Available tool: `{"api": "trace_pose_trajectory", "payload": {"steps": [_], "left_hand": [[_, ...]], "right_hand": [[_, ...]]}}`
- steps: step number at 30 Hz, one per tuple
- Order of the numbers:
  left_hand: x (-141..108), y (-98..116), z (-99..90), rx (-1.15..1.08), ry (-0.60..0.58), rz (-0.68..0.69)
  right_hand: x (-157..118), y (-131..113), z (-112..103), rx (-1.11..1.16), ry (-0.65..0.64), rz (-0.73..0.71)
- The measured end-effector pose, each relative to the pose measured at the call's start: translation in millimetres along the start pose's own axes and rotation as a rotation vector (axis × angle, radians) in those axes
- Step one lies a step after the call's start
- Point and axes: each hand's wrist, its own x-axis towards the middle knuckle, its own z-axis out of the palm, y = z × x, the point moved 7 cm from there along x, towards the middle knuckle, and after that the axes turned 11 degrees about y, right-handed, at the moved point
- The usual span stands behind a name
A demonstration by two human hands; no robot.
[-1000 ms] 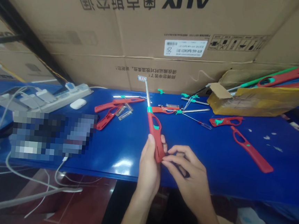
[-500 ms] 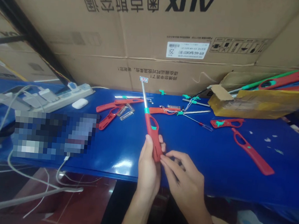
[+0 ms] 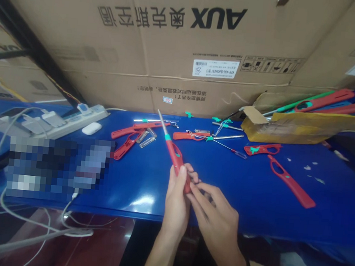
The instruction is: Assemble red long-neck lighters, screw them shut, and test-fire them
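Cardboard carton, print upside down: black "AUX" between 12 and 1 o'clock, "奥克斯空调" at 11. Its white label, 1 o'clock, reads "KFR-46G/BpR3AES1 (B1)" and "25"; boxed handling signs at 2. Small sticker near 12, red marks unclear.

Lighter in the hands: red, smooth plastic body, low sheen; slim barrel of bright metal. Table: blue, smooth, glossy, with a white glare patch near its front edge. Along the back edge, brown cardboard, matt, creased; white label, smooth, looks like paper. Toward the right back corner, small carton under shiny yellow tape. Clear plastic tubes, glossy. Power strip: white plastic, probably satin, view soft there. Earbud case: white, glossy plastic.
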Motion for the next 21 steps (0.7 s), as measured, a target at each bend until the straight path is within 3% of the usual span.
{"api": "trace_pose_trajectory", "payload": {"steps": [5,8,11,14,17,21], "left_hand": [[1.0,0.5,-1.7,-0.009,-0.006,-0.022],[4.3,3.1,-4.7,-0.025,0.008,0.016],[6.3,7.3,-4.1,-0.043,-0.012,0.072],[6.6,8.5,-4.0,-0.025,-0.006,0.066],[4.8,10.2,-2.1,0.019,-0.008,0.068],[1.9,10.9,2.6,0.065,-0.025,0.079]], "right_hand": [[-1.0,-7.1,-1.2,-0.015,-0.072,-0.059],[4.9,3.0,-7.4,-0.011,-0.179,-0.095],[31.3,46.1,-28.3,-0.066,-0.170,0.003],[67.9,98.9,-48.2,-0.353,-0.154,0.025],[91.1,140.4,-43.3,-0.597,-0.321,0.032],[97.9,158.1,-26.3,-0.610,-0.444,0.035]]}}
